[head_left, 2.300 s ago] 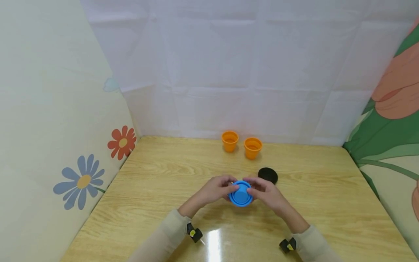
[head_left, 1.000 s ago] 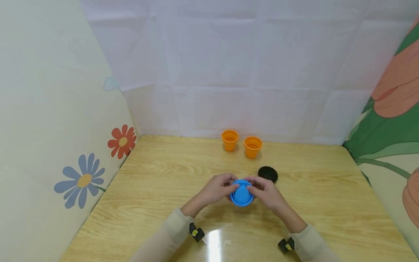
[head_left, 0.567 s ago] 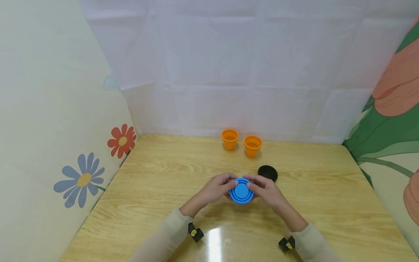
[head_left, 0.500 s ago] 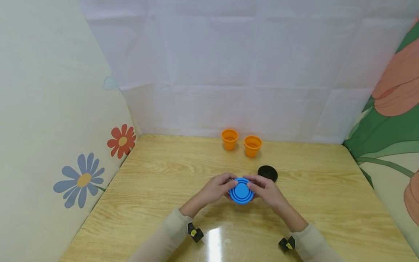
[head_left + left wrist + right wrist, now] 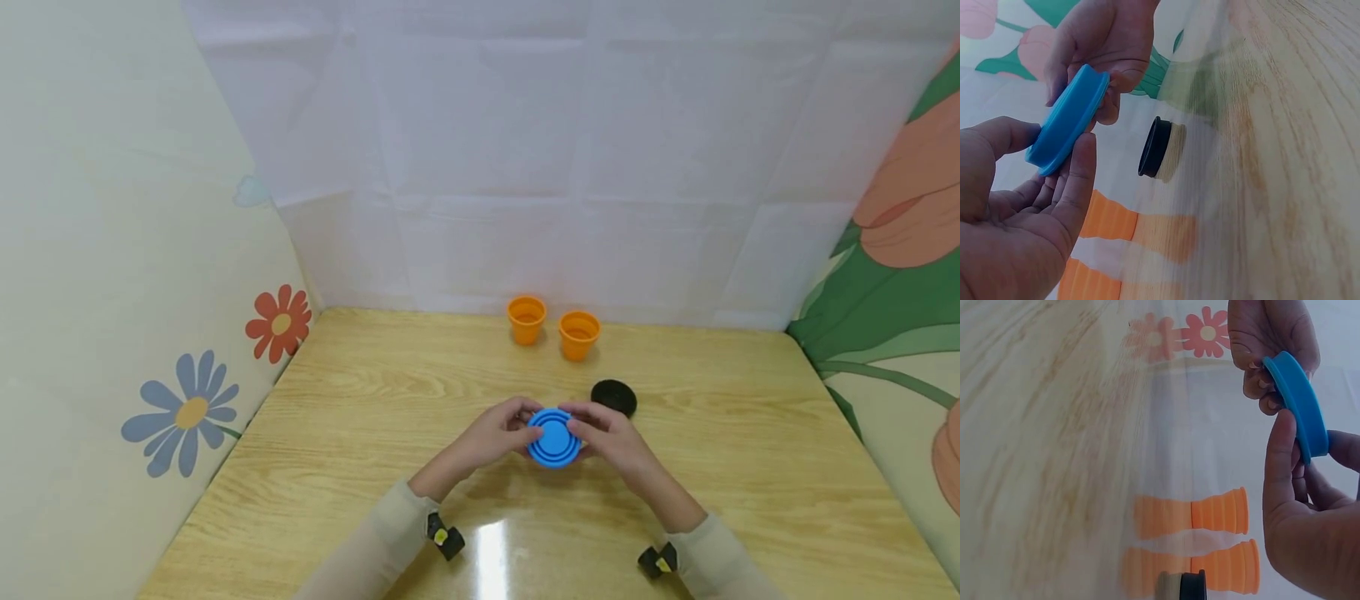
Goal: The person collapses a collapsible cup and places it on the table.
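A blue collapsible cup (image 5: 554, 437), squashed flat into concentric rings, is held just above the table. My left hand (image 5: 495, 432) pinches its left edge, thumb on the face toward me and fingers behind. On the opposite edge, my right hand (image 5: 615, 440) pinches it the same way. Seen side-on in the left wrist view, the blue cup (image 5: 1067, 122) is a shallow disc tilted between both hands. The right wrist view also shows the thin blue cup (image 5: 1300, 406) between thumbs and fingers. Beyond my right hand lies a flat black round piece (image 5: 613, 398), partly covered by the fingers.
Two orange cups stand upright at the back of the wooden table (image 5: 375, 383): a left orange cup (image 5: 527, 320) and a right orange cup (image 5: 579, 336). Behind them hangs a white sheet (image 5: 480, 167). Flowered panels border both sides.
The blue cup's middle has been pressed in: its base stood out 2.3 s ago and now lies level with its rings. My left thumb has slid slightly toward the rim. Orange cups stay put.
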`<action>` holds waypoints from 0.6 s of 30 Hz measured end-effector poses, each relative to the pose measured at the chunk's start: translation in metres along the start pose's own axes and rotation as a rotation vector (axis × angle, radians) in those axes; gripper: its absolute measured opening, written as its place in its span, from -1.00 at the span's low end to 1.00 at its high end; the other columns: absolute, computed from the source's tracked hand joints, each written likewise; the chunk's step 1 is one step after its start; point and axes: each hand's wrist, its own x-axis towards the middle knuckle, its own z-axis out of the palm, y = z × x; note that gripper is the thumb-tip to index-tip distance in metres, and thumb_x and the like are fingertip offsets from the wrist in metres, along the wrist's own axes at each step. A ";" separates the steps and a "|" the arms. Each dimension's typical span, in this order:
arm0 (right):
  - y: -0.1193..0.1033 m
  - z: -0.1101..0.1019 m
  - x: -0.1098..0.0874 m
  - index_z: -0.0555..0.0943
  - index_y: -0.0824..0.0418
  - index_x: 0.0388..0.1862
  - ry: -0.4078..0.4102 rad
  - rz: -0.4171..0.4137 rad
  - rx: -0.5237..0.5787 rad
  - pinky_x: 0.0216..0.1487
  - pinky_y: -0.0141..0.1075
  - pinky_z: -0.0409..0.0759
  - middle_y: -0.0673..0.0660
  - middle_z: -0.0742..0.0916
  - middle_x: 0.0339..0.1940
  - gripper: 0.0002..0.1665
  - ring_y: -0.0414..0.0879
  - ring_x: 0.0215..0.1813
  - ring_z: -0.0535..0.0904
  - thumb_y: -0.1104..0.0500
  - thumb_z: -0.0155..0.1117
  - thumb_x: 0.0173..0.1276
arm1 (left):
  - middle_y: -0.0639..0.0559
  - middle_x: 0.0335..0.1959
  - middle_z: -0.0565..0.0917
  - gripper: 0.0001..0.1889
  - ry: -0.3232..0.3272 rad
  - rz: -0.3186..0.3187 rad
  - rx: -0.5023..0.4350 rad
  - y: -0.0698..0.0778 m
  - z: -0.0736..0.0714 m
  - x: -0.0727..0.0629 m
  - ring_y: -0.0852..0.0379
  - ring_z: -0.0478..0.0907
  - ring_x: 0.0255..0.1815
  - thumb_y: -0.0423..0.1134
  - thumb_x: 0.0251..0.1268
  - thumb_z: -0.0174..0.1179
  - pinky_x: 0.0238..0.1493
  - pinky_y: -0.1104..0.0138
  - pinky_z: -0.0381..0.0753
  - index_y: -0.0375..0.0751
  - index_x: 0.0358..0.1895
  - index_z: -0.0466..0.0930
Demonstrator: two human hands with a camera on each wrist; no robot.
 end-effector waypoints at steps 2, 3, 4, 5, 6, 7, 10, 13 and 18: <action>0.000 0.000 0.000 0.44 0.40 0.37 0.004 0.010 0.002 -0.09 -0.16 0.76 0.31 0.65 0.17 -0.43 -0.08 -0.07 0.68 0.03 0.14 0.60 | -0.13 -0.05 0.63 -0.58 0.004 -0.004 -0.005 -0.001 0.000 -0.001 0.10 0.62 -0.14 -0.19 0.49 0.20 -0.09 0.13 0.75 -0.34 0.27 0.45; 0.000 0.000 0.000 0.43 0.41 0.37 0.002 0.012 0.003 -0.09 -0.16 0.76 0.30 0.65 0.15 -0.42 -0.09 -0.07 0.68 0.03 0.13 0.60 | -0.13 -0.05 0.63 -0.58 0.007 -0.006 -0.006 -0.001 0.000 -0.001 0.10 0.61 -0.14 -0.19 0.49 0.21 -0.08 0.12 0.75 -0.34 0.26 0.46; 0.000 0.000 0.000 0.43 0.42 0.36 0.005 0.016 0.007 -0.09 -0.16 0.76 0.28 0.66 0.14 -0.43 -0.09 -0.07 0.68 0.03 0.14 0.60 | -0.13 -0.05 0.62 -0.58 0.009 -0.007 -0.008 -0.002 -0.001 -0.001 0.10 0.61 -0.14 -0.19 0.48 0.21 -0.09 0.12 0.76 -0.34 0.26 0.46; 0.000 0.000 0.000 0.43 0.42 0.36 0.007 0.021 0.011 -0.09 -0.16 0.76 0.26 0.66 0.13 -0.43 -0.10 -0.08 0.68 0.03 0.14 0.59 | -0.13 -0.06 0.62 -0.58 0.011 -0.008 -0.011 -0.002 -0.001 -0.001 0.10 0.60 -0.14 -0.19 0.48 0.21 -0.10 0.13 0.76 -0.33 0.26 0.46; -0.001 0.000 0.000 0.43 0.42 0.35 0.010 0.023 0.015 -0.10 -0.16 0.76 0.25 0.67 0.11 -0.43 -0.10 -0.09 0.68 0.04 0.15 0.59 | -0.13 -0.06 0.62 -0.59 0.014 -0.008 -0.015 -0.002 -0.001 -0.001 0.10 0.60 -0.15 -0.20 0.48 0.22 -0.11 0.14 0.76 -0.33 0.26 0.47; -0.001 0.000 0.000 0.43 0.43 0.35 0.009 0.022 0.017 -0.10 -0.16 0.76 0.25 0.67 0.10 -0.43 -0.10 -0.09 0.67 0.04 0.15 0.59 | -0.13 -0.07 0.61 -0.59 0.014 -0.006 -0.020 -0.003 -0.001 -0.001 0.10 0.60 -0.16 -0.20 0.48 0.22 -0.12 0.15 0.76 -0.33 0.25 0.47; 0.000 0.000 0.001 0.43 0.45 0.33 0.008 0.020 0.030 -0.11 -0.14 0.76 0.23 0.66 0.07 -0.44 -0.09 -0.11 0.66 0.06 0.15 0.59 | -0.13 -0.09 0.60 -0.60 0.016 0.000 -0.036 -0.003 -0.001 -0.001 0.10 0.59 -0.18 -0.23 0.46 0.23 -0.15 0.18 0.77 -0.33 0.25 0.47; 0.000 0.000 0.001 0.44 0.44 0.31 0.012 0.027 0.042 -0.10 -0.13 0.76 0.21 0.65 0.05 -0.45 -0.08 -0.10 0.66 0.06 0.16 0.58 | -0.13 -0.10 0.60 -0.60 0.023 0.012 -0.040 -0.004 -0.002 -0.002 0.10 0.58 -0.18 -0.22 0.45 0.24 -0.16 0.18 0.77 -0.33 0.24 0.48; 0.000 0.001 0.001 0.43 0.44 0.31 0.014 0.026 0.051 -0.08 -0.11 0.76 0.21 0.64 0.04 -0.46 -0.08 -0.09 0.66 0.06 0.16 0.58 | -0.12 -0.11 0.60 -0.60 0.038 0.032 -0.025 -0.006 -0.003 -0.003 0.08 0.55 -0.17 -0.21 0.44 0.25 -0.13 0.12 0.77 -0.31 0.22 0.49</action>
